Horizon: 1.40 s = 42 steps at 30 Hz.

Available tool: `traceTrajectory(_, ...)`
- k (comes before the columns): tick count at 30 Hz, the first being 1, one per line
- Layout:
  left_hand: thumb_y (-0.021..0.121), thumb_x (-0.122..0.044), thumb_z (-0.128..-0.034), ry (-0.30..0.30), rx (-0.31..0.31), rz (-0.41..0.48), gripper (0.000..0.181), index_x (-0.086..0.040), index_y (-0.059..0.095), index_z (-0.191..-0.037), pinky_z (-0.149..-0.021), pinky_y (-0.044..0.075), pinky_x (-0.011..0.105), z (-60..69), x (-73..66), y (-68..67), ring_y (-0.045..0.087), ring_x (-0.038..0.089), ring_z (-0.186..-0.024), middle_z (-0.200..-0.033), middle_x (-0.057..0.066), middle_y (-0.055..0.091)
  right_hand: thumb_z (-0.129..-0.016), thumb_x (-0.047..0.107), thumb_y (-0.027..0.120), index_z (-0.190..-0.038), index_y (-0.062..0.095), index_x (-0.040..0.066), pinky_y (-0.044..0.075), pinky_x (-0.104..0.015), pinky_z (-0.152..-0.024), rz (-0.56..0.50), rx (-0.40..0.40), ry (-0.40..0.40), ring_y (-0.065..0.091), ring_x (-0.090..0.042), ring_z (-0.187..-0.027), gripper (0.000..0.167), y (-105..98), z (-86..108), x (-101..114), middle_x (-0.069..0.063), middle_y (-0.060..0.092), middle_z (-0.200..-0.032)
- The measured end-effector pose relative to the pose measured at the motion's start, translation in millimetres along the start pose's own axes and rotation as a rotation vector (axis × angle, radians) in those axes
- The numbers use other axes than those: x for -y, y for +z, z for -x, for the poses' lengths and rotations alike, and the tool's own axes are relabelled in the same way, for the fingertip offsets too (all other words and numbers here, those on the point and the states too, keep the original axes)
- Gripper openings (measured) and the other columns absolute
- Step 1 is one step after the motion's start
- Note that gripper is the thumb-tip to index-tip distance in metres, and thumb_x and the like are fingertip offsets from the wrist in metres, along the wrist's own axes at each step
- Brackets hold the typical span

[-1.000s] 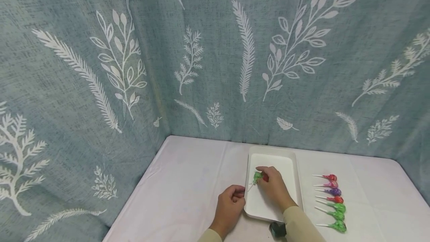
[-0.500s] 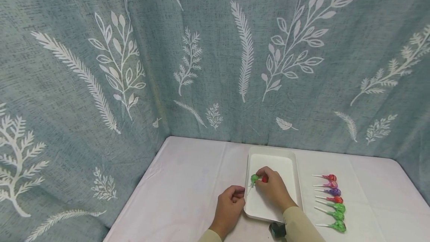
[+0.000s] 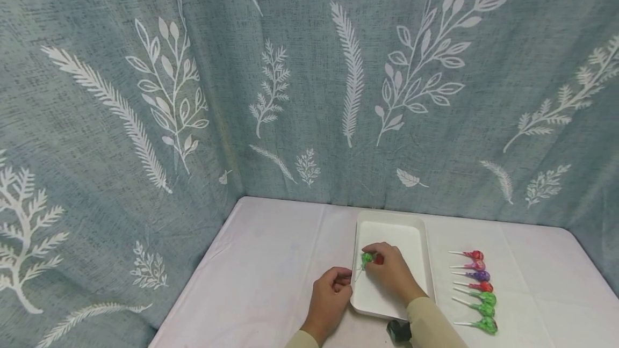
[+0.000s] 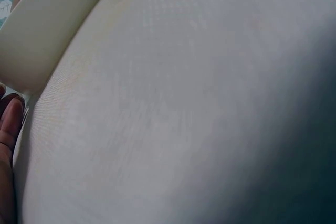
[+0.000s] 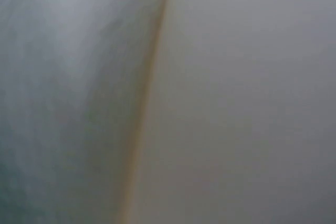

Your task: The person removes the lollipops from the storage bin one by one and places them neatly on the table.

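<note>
Inside the white tray (image 3: 403, 230), my right hand (image 3: 389, 270) pinches a green-wrapped lollipop (image 3: 366, 258) close to the left wall. Its white stick slants down and left. A red-wrapped lollipop (image 3: 379, 259) shows in the gap between thumb and index finger, mostly hidden by the hand. Outside the tray's left wall, my left hand (image 3: 329, 297) rests on the table, its loosely bent fingers touching the wall. The left wrist view has a few fingertips (image 4: 11, 119) beside a tray corner. Only blurred pale surfaces appear in the right wrist view.
To the tray's right lies a column of lollipops, sticks pointing left: red, pink, purple lollipop (image 3: 479, 275), another red, and several green ones, the lowest green lollipop (image 3: 486, 325) nearest me. A dark object (image 3: 398, 331) sits by the right sleeve. A patterned curtain (image 3: 309, 95) borders the table.
Within the tray, the green lollipop and my right hand have shifted slightly left. The index finger now reaches over the green head. My left hand stays in place.
</note>
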<state>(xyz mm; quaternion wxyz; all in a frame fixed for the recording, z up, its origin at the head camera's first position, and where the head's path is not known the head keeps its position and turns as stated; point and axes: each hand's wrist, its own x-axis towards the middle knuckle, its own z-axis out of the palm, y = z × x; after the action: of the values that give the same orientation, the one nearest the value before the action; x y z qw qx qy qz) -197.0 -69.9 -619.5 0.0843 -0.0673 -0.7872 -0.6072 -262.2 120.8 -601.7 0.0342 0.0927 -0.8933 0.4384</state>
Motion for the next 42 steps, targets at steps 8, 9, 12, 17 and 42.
traceTrajectory(8, 0.066, 0.002, -0.0868, -0.013, 0.006, -0.009, 0.029, -0.005, 0.077, -0.113, -0.073, 0.057, 0.024, -0.2, -0.5, -0.4, 0.069, 0.011, -0.079, -0.095, -0.004, 0.075, -0.093, -0.003, 0.077, -0.114, 0.075, 0.008, 0.051, -0.046, -0.094, -0.112, -0.056, -0.002, 0.06, -0.023, -0.103, 0.024, -4.1, 2.0, 1.3, -0.003, 0.065, -0.109)
traceTrajectory(9, 0.067, 0.001, -0.0866, -0.014, 0.007, -0.009, 0.029, -0.005, 0.077, -0.113, -0.073, 0.057, 0.024, -0.1, -0.7, -0.6, 0.069, 0.011, -0.08, -0.095, -0.004, 0.075, -0.093, -0.003, 0.077, -0.114, 0.075, 0.007, 0.051, -0.044, -0.092, -0.124, -0.066, 0.002, 0.059, -0.023, -0.101, 0.023, -4.4, 1.9, 1.8, -0.003, 0.064, -0.108)
traceTrajectory(12, 0.066, 0.001, -0.0862, -0.015, 0.005, -0.012, 0.03, -0.005, 0.076, -0.113, -0.072, 0.057, 0.024, -0.2, -0.8, -0.7, 0.068, 0.01, -0.079, -0.095, -0.004, 0.074, -0.095, 0.0, 0.076, -0.114, 0.074, 0.006, 0.051, -0.044, -0.091, -0.144, -0.082, 0.023, 0.059, -0.023, -0.101, 0.019, -5.8, 2.1, 3.3, -0.004, 0.064, -0.107)
traceTrajectory(17, 0.067, 0.001, -0.0866, -0.01, 0.005, -0.003, 0.029, -0.004, 0.077, -0.113, -0.072, 0.058, 0.024, -0.5, -0.1, -0.7, 0.069, 0.011, -0.079, -0.094, -0.003, 0.074, -0.099, 0.003, 0.072, -0.119, 0.072, 0.003, 0.051, -0.049, -0.099, -0.2, -0.106, 0.07, 0.061, -0.029, -0.111, 0.02, -7.4, 1.3, 4.9, -0.01, 0.065, -0.115)
traceTrajectory(42, 0.067, 0.004, -0.0851, 0.001, -0.009, 0.037, 0.03, -0.006, 0.077, -0.111, -0.072, 0.056, 0.023, 0.6, 2.2, -0.2, 0.068, 0.01, -0.078, -0.095, -0.002, 0.076, -0.105, 0.008, 0.065, -0.128, 0.066, -0.003, 0.058, -0.028, -0.077, -0.372, -0.17, 0.225, 0.066, -0.022, -0.094, 0.026, -16.4, 1.5, 7.6, -0.011, 0.068, -0.11)
